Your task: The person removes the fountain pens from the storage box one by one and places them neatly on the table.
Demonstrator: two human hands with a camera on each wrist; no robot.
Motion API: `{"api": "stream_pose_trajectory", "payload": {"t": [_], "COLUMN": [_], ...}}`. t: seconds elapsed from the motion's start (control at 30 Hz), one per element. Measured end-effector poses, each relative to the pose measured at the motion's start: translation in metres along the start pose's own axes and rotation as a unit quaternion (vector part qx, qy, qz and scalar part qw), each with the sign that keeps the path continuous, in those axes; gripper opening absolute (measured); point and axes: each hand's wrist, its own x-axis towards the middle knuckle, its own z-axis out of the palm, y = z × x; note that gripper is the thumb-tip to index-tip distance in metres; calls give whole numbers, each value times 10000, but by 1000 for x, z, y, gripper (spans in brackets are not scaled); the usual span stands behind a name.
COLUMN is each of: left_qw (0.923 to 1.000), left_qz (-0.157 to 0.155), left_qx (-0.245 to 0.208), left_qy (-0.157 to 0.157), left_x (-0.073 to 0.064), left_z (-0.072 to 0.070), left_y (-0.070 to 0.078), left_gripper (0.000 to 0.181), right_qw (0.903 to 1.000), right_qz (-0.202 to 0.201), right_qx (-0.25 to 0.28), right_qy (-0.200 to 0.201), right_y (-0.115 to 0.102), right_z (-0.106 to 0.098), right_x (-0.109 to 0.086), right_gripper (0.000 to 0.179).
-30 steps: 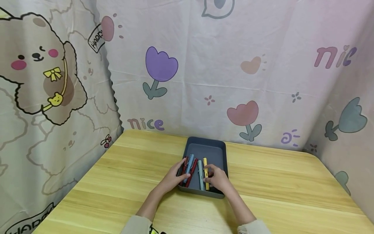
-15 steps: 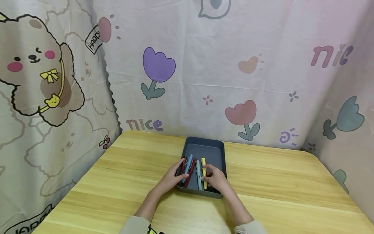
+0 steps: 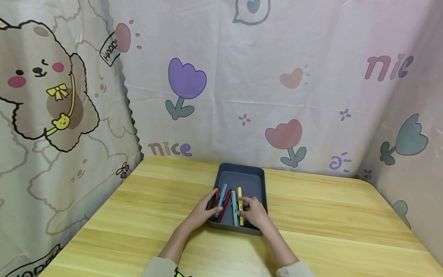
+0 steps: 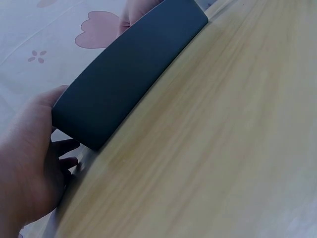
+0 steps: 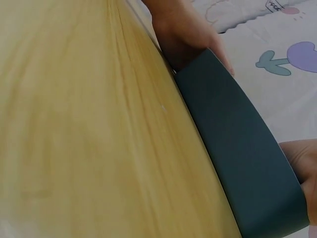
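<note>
In the head view a dark grey tray [image 3: 245, 177] holds several clip-on pens lying side by side. From left to right they are a dark red pen [image 3: 216, 199], a blue pen [image 3: 222, 196], a red pen [image 3: 226, 203], a pale teal pen [image 3: 234, 209] and a yellow pen [image 3: 240, 206]. My left hand [image 3: 200, 212] grips the tray's left side, its thumb reaching over the pens; the left wrist view has its fingers outside the tray's corner. My right hand [image 3: 257, 212] pinches the yellow pen with thumb and index finger. The tray wall [image 5: 237, 144] hides the pens in both wrist views.
The tray stands on a wood-grain table [image 3: 166, 184], towards its back edge. Behind it hangs a pale printed cloth [image 3: 221, 77] with flowers and hearts. Another cloth with a bear print [image 3: 65, 77] closes off the left side.
The head view has shifted slightly, so everything appears a little further left. Both hands stay in the same places at the tray and the yellow pen.
</note>
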Motion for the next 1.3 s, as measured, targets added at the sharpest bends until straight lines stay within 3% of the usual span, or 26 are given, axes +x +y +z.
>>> {"api": "stream_pose_trajectory", "payload": {"t": [0.77,1.3], "left_qw": [9999,9999], "left_qz": [34,-153], "left_qx": [58,7], "left_qy": [85,69], "left_x": [2,1], "left_z": [0,1], "left_y": [-3,0], "left_gripper": [68,69], "right_qw": [9995,9998], "right_qz": [57,-128], "right_qx": [-35,-63], "right_qy": [308,156], "right_y": [0,-1], "right_z": [1,-1], "right_x": [1,-1], "right_gripper": [48,46]}}
